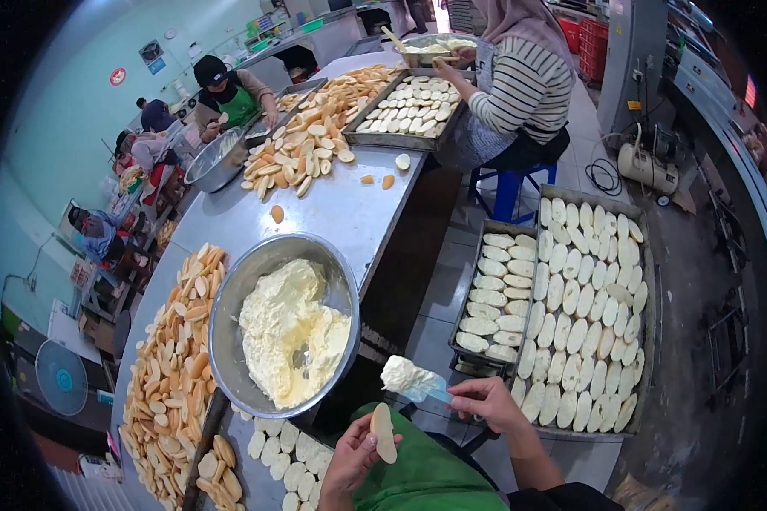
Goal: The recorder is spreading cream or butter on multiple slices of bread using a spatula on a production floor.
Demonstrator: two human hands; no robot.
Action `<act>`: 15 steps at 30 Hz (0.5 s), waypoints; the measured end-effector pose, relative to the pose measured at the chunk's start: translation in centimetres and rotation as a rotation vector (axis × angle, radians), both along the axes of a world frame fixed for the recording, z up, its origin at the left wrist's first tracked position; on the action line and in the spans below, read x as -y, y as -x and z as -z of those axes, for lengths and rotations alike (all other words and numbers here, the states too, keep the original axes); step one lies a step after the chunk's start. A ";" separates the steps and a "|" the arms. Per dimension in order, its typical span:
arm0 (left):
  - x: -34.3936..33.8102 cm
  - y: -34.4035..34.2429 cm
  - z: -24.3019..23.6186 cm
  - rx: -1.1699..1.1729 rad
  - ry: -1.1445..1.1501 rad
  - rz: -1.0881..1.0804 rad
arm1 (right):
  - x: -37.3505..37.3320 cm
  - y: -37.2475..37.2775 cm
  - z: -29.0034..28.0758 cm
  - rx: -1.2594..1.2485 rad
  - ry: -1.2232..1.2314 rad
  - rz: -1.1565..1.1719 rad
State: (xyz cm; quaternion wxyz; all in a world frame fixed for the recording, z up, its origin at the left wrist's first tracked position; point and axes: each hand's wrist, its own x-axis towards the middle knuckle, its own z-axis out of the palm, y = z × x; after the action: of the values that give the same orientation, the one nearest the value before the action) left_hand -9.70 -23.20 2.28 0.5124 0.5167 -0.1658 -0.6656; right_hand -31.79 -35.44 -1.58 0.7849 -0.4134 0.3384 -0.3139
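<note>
Left hand (354, 458): pinching bread slice (384, 433), long axis nearly upright, off counter's (349, 200) right edge | Right hand (493, 406): gripping spatula (437, 392), cream (407, 377) on its left-pointing end, forward-right of slice, apart | left fingertips partly hidden, probably behind slice

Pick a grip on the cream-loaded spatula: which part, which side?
Likely the end away from the cream, coming from the person's right, where the right hand holds it. The spatula points left, its far end heaped with cream, so that end would smear. Fingers hide the handle's exact shape.
</note>
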 end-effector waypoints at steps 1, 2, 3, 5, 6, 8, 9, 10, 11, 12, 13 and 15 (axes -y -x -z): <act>0.2 0.0 -0.1 0.005 -0.030 0.000 | 0.3 -0.5 -0.2 0.003 -0.012 -0.012; 0.2 0.0 -0.2 0.000 -0.029 -0.010 | 0.7 -1.0 -0.4 -0.001 -0.010 -0.022; 0.3 0.0 -0.2 -0.010 -0.009 -0.023 | 1.0 -1.5 -0.6 0.010 -0.015 -0.071; 0.1 -0.3 -0.2 -0.029 0.015 -0.042 | 1.5 -2.9 -1.1 0.008 -0.010 -0.164; -0.2 -0.6 -0.1 -0.029 0.038 -0.091 | 1.8 -3.7 -1.5 -0.004 -0.007 -0.167; -0.8 -0.9 -0.2 -0.044 0.066 -0.142 | 2.2 -5.2 -2.3 0.030 -0.028 -0.308; -1.1 -0.9 -0.3 -0.003 0.062 -0.189 | 2.3 -5.7 -2.5 0.016 -0.023 -0.310; -1.5 -1.1 -0.3 0.041 0.058 -0.236 | 2.2 -6.3 -2.6 0.059 -0.026 -0.368; -1.9 -1.2 0.0 0.055 0.083 -0.261 | 2.1 -6.7 -2.7 0.103 -0.029 -0.425; -2.2 -1.3 0.1 0.047 0.088 -0.264 | 2.1 -6.9 -2.8 0.095 -0.025 -0.427; -2.5 -1.2 0.1 0.046 0.093 -0.301 | 2.0 -7.0 -2.9 0.089 -0.020 -0.457; -3.5 -1.2 0.0 0.042 0.102 -0.339 | 1.9 -7.3 -2.8 0.081 -0.010 -0.488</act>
State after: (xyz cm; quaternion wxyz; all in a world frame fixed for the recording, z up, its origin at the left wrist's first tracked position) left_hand -8.50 -19.75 2.28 0.6393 0.5242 -0.1204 -0.5495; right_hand -24.53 -37.31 1.20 0.8525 -0.4660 0.1983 -0.1297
